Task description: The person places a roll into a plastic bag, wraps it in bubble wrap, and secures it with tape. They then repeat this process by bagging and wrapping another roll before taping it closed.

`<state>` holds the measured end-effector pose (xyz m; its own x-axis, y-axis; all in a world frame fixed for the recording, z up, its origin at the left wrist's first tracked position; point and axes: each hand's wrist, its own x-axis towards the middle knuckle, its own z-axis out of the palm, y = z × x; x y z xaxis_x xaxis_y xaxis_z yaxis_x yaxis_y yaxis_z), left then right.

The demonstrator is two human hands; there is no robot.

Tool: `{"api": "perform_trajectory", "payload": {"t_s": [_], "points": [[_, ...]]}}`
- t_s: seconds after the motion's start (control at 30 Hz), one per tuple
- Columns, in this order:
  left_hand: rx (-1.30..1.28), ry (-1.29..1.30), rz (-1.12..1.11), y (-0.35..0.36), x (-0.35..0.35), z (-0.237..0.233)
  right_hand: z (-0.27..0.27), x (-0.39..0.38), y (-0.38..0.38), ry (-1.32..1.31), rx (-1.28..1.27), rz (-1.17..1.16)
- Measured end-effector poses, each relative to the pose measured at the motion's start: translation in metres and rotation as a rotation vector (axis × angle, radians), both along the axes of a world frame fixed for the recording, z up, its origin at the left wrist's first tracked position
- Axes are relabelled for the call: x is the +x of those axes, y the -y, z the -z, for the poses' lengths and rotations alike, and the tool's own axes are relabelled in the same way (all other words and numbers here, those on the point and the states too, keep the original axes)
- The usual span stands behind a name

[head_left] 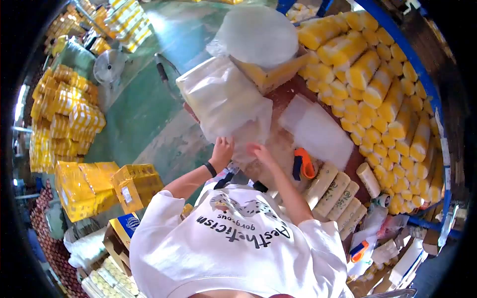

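A translucent white plastic bag (243, 124) covers a pale box-shaped bundle (216, 82) on the work surface ahead of me. My left hand (222, 150), with a black band at the wrist, has its fingers curled closed on the near edge of the bag. My right hand (262, 154) is at the same edge, a little to the right; its fingertips are blurred and cannot be made out clearly. Right of the bag lies a flat stack of white sheets (318, 129). An orange and dark-blue tape dispenser (304, 164) stands near my right forearm.
Behind the bundle, a round white plastic-wrapped bundle (258, 35) sits on a yellow-taped box (273, 72). Yellow-and-white rolls (367, 74) are piled in a blue rack at right. Cream-coloured wrapped rolls (333, 193) lie near my right arm. Yellow cartons (84, 191) stand at left.
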<state>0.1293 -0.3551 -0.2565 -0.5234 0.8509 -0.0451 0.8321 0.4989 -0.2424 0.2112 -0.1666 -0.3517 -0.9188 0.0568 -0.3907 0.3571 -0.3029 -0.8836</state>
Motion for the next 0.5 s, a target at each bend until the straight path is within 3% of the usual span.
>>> {"api": "perform_trajectory", "payload": {"t_s": [0.07,0.17,0.2,0.23,0.27,0.4,0.5], "points": [[-0.025,-0.123,0.005,0.007,-0.001,0.0,-0.047,-0.039,0.02,-0.02,0.43,0.006],[0.04,-0.138,0.018,0.016,-0.001,-0.009,-0.026,-0.109,0.024,-0.242,1.149,-0.162],[0.15,-0.055,-0.006,0.019,0.001,-0.013,-0.02,-0.126,0.024,-0.454,1.294,-0.101],[0.132,0.03,-0.008,0.019,0.006,-0.041,-0.023,-0.145,0.025,-0.477,1.352,-0.138],[0.28,0.05,-0.027,0.021,0.013,-0.036,-0.026,-0.162,0.025,-0.485,1.388,-0.189],[0.31,0.274,0.001,0.039,0.031,-0.046,-0.029,-0.221,0.047,-0.548,1.433,-0.383],[0.388,0.388,0.046,0.062,0.04,-0.015,-0.029,-0.241,0.078,-0.619,1.428,-0.467]]}}
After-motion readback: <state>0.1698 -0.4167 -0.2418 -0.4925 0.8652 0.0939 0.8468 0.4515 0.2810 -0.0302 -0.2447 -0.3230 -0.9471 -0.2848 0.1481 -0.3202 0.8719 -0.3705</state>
